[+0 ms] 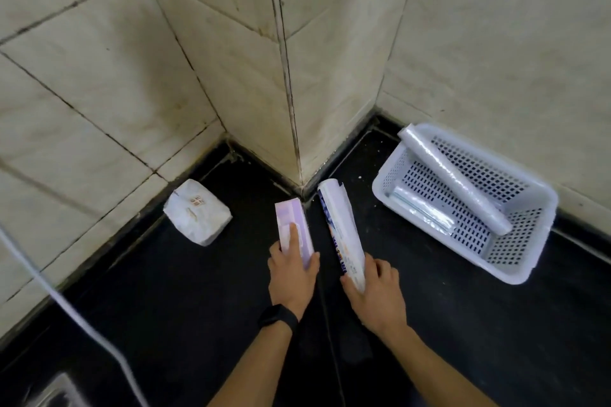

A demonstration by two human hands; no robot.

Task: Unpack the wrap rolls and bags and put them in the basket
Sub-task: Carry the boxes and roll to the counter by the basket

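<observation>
Wrap roll (342, 225) gripped by right hand (377, 294) may slip out its open pack end, missing two-o'clock basket (519, 278); left hand (291, 277) holds box (291, 211).

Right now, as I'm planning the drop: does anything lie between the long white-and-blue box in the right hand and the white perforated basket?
Nothing visible: bare black counter separates the long white-and-blue box from the white perforated plastic basket. Inside, a clear wrap roll lies diagonally.
</observation>
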